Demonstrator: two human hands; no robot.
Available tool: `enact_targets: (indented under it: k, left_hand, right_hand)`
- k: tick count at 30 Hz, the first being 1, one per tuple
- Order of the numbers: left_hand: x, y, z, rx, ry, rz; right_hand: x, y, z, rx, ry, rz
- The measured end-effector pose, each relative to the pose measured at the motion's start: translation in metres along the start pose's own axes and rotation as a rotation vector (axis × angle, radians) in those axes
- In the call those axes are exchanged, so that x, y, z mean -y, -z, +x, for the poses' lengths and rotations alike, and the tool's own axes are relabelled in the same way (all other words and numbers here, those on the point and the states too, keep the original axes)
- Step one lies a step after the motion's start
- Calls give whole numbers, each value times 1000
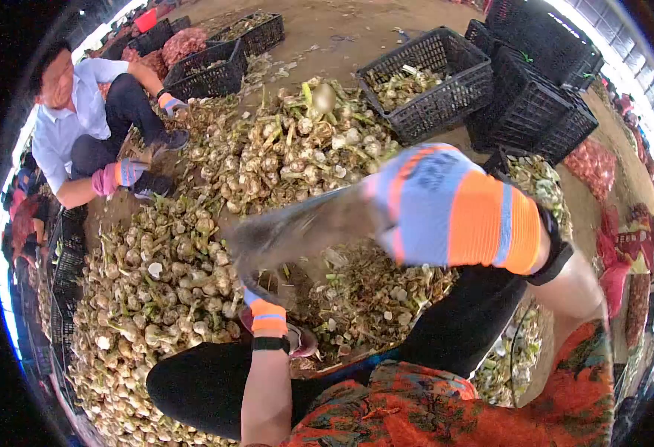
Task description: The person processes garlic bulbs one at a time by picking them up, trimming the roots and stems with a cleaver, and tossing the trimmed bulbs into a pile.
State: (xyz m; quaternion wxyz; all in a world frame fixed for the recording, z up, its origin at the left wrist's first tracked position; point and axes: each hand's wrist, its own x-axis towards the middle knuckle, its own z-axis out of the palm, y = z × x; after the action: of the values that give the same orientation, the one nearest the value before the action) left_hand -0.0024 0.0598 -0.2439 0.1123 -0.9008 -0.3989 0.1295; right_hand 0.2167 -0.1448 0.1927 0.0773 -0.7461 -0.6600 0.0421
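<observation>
My right hand (446, 212), in a blue and orange knit glove, is raised in front of me. It is closed around the near end of a long grey-brown, blade-like tool (305, 227), smeared by motion, whose far end reaches left and down. Just below that end is my left hand (264, 302), gloved alike, low between my knees; its fingers are mostly hidden behind the tool. Garlic bulbs (163, 276) lie heaped to my left, and another garlic heap (290, 149) rises ahead. A blurred pale round thing (325, 97) shows over the far heap. Trimmings (375, 298) cover the ground between my legs.
Across to the left, a gloved co-worker (81, 127) squats beside the garlic. A black crate (431, 82) stands ahead, partly filled, with stacked crates (528, 97) to its right. More crates (208, 71) stand at the back left. A red mesh sack (591, 167) lies at right.
</observation>
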Motion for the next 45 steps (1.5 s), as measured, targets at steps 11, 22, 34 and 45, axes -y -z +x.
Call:
enact_targets:
  k: [11, 22, 34, 45]
  left_hand:
    - [-51, -18, 71, 95, 688, -877]
    - [-191, 29, 114, -90, -238, -917]
    - [-322, 97, 28, 499, -1102, -1316]
    - [-253, 73, -7, 285, -564, -779]
  right_hand:
    - [-110, -83, -69, -445, -691, 378]
    - [-123, -82, -83, -418, -897, 442]
    - [-116, -66, -99, -412, -1147, 665]
    - [-132, -78, -144, -980, -1102, 1365]
